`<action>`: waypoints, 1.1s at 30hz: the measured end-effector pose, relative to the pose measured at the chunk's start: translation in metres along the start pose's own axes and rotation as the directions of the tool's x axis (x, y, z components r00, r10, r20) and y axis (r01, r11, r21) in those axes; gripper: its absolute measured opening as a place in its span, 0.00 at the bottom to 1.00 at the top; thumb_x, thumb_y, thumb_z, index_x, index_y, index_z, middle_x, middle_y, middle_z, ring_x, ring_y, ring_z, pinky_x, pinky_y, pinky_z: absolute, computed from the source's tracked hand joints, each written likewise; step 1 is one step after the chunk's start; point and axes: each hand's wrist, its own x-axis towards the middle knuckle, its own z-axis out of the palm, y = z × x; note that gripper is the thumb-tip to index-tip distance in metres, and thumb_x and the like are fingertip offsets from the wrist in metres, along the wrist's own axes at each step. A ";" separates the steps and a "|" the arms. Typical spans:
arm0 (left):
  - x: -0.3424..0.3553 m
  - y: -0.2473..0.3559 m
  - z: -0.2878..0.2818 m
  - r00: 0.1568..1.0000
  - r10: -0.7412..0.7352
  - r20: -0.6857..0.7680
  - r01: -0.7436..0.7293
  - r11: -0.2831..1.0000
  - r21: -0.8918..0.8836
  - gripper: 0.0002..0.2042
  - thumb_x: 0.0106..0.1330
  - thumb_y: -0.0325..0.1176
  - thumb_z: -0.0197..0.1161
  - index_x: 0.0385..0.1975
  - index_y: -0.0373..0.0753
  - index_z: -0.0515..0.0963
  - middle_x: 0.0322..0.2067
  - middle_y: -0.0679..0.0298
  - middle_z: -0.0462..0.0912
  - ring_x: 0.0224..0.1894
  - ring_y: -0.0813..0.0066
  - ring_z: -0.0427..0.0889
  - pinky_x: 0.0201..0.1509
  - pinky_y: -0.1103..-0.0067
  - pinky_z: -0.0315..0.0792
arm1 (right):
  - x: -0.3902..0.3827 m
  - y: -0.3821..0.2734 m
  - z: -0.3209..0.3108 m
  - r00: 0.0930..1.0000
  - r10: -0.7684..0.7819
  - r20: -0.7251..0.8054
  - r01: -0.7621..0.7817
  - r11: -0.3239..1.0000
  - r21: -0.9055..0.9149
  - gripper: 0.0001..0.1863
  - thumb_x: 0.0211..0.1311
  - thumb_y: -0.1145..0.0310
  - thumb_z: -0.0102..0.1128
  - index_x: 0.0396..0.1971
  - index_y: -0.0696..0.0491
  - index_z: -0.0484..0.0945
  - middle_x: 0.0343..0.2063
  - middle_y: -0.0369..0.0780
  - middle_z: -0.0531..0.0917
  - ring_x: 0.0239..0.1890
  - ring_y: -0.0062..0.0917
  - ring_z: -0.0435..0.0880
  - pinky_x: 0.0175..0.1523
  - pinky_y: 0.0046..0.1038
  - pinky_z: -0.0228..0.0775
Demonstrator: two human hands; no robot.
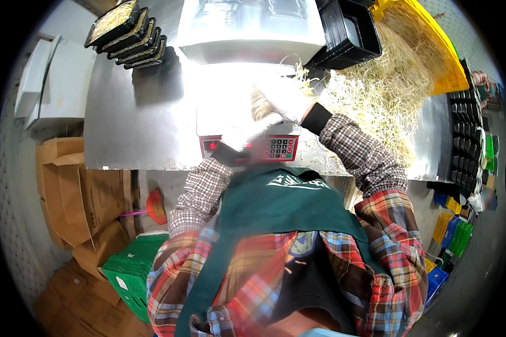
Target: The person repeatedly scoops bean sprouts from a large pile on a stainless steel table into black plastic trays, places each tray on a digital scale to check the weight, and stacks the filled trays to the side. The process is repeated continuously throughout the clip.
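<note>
Both my hands wear white gloves and meet over the weighing scale (290, 148), which has a red front with a keypad and lit display. A small bunch of bean sprouts (260, 105) is between them. My right hand (287, 101) closes round it from the right and far side. My left hand (246, 132) grips its near end, in front of the scale's display. Strong glare washes out the glove outlines and the scale's plate. To the right spreads a large heap of loose bean sprouts (371, 95).
Stacked black trays of sprouts (143, 39) stand at the far left of the metal table (118, 123). A white box (253, 42) with clear lids stands behind the scale, beside nested black trays (348, 33). A tipped yellow crate (447, 50) borders the heap. Cardboard boxes (76, 191) and a green crate (132, 269) are lower left.
</note>
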 end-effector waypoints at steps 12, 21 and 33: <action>0.046 0.014 -0.052 0.793 0.196 0.577 -0.288 0.955 0.071 0.41 0.49 0.41 0.75 0.65 0.34 0.65 0.61 0.48 0.70 0.63 0.52 0.69 0.68 0.65 0.62 | -0.019 0.036 0.016 0.999 0.012 -0.049 0.002 0.964 0.264 0.23 0.60 0.71 0.57 0.56 0.60 0.69 0.50 0.52 0.75 0.54 0.44 0.75 0.62 0.36 0.66; 0.029 0.033 -0.035 0.954 0.118 0.274 -0.089 0.989 -0.118 0.36 0.54 0.48 0.73 0.59 0.35 0.69 0.56 0.51 0.72 0.59 0.55 0.71 0.63 0.63 0.66 | -0.024 0.020 -0.008 0.990 -0.122 -0.067 0.114 0.987 -0.113 0.42 0.47 0.61 0.70 0.62 0.60 0.63 0.59 0.52 0.71 0.64 0.45 0.68 0.69 0.43 0.58; 0.015 0.005 0.014 0.900 0.179 0.396 -0.343 0.853 0.393 0.30 0.61 0.46 0.63 0.61 0.38 0.69 0.60 0.51 0.71 0.59 0.50 0.70 0.64 0.57 0.62 | -0.047 0.083 -0.036 0.895 0.185 0.406 -0.085 0.964 -0.253 0.31 0.67 0.67 0.49 0.67 0.60 0.55 0.41 0.51 0.82 0.41 0.42 0.84 0.45 0.37 0.76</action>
